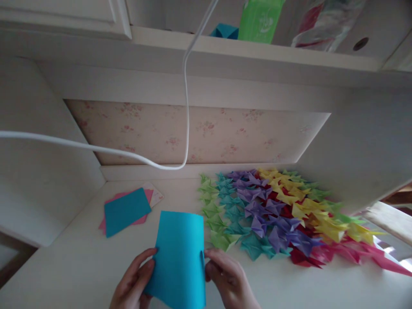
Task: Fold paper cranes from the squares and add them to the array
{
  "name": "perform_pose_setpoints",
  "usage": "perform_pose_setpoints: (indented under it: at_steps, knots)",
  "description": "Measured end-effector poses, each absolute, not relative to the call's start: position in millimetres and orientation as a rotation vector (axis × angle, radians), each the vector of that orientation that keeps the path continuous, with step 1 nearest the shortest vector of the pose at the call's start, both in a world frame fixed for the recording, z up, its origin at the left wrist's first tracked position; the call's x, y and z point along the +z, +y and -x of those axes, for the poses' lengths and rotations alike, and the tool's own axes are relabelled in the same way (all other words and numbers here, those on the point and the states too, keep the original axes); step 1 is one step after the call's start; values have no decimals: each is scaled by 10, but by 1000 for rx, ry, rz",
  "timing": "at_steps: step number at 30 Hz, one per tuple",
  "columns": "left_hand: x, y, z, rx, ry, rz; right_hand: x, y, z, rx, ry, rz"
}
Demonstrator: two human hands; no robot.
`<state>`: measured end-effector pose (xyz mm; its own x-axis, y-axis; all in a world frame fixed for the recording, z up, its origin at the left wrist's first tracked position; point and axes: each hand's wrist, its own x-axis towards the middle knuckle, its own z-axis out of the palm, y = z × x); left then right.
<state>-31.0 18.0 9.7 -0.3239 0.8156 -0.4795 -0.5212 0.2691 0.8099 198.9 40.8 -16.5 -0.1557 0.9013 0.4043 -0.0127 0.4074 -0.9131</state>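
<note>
A sheet of blue paper (180, 257), bent over into a curve along its right side, is held up above the white desk. My left hand (137, 279) pinches its left edge between thumb and fingers. At the right edge, my right hand (228, 274) grips the bent side with thumb and forefinger. The lower end of the sheet runs down to the bottom of the view. Beyond my left hand lies a flat stack of blue and pink paper sheets (127, 212) on the desk.
Rows of folded paper cranes (257, 210) in green, teal, purple, red, yellow and pink cover the right of the desk (80, 262). A white cable (186, 107) hangs across the view. Overhead, a shelf (244, 49) holds a green container (260, 21) and a plastic bag (325, 25).
</note>
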Motion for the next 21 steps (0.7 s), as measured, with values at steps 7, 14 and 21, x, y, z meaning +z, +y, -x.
perform_pose_setpoints:
  at_steps: [7, 14, 21]
  knots:
    - [71, 207, 262, 1381, 1249, -400, -132, 491, -2066, 1295, -1291, 812]
    - [-41, 215, 374, 1361, 1094, -458, -135, 546, -2151, 1148, -1481, 925]
    - [-75, 177, 382, 1298, 1051, -714, -249, 514, -2169, 1272, -1412, 957]
